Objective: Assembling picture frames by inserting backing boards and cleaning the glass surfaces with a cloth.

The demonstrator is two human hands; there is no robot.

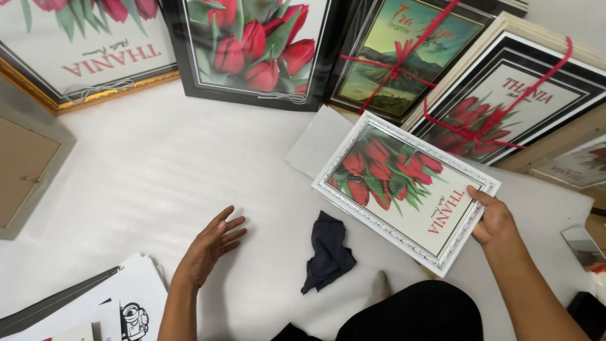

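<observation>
My right hand (491,218) grips the near right edge of a white-framed picture of red tulips (404,189), which lies tilted on the white floor covering (158,170). My left hand (211,243) hovers open, fingers spread, over the white surface to the left and holds nothing. A dark crumpled cloth (328,252) lies between the two hands, just below the frame's near left edge.
Several framed tulip pictures lean along the far side: a gold-framed one (82,57), a black-framed one (252,50), and two stacks tied with red string (404,57) (505,107). A grey frame back (25,170) lies at left. Printed sheets (120,303) sit at lower left.
</observation>
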